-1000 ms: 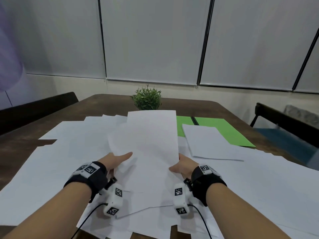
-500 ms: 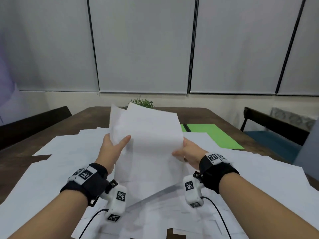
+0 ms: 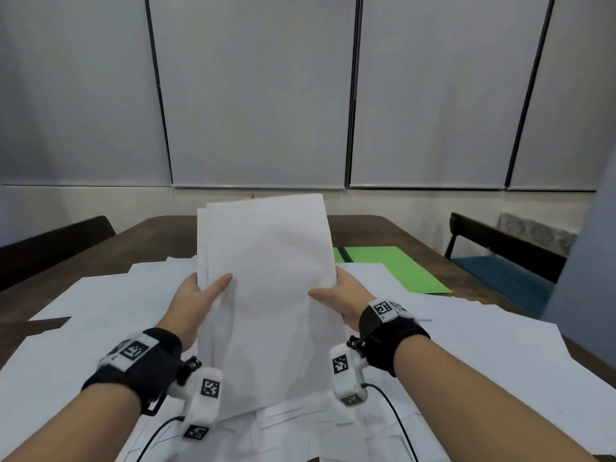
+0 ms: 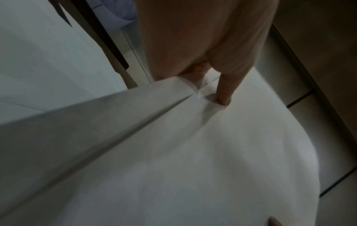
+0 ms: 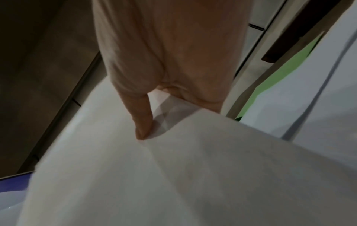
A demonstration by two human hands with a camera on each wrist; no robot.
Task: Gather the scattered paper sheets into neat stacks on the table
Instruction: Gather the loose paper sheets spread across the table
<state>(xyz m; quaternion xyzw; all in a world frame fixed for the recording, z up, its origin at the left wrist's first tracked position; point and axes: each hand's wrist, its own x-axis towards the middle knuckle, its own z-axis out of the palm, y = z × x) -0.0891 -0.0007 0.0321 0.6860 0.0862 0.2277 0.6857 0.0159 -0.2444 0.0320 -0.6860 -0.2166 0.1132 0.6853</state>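
A bundle of white paper sheets [image 3: 266,295] stands almost upright in front of me, its lower edge down on the loose sheets that cover the table. My left hand [image 3: 200,295] grips its left edge, thumb on the front face. My right hand [image 3: 340,296] grips its right edge the same way. In the left wrist view the thumb [image 4: 224,91] of my left hand presses the bundle [image 4: 173,152]; in the right wrist view the thumb [image 5: 142,122] of my right hand presses the bundle [image 5: 193,168]. The fingers behind the bundle are hidden. Scattered white sheets [image 3: 100,311] lie all around.
Green sheets [image 3: 396,265] lie at the back right of the brown table [image 3: 150,228]. More white sheets [image 3: 483,345] spread to the right. A dark chair [image 3: 500,248] with a blue seat stands right of the table; a dark bench [image 3: 50,248] stands left.
Both hands have lifted the bundle from lying flat to nearly upright and moved up its side edges. The top sheets have drawn closer together. The small plant behind is now hidden by the paper.
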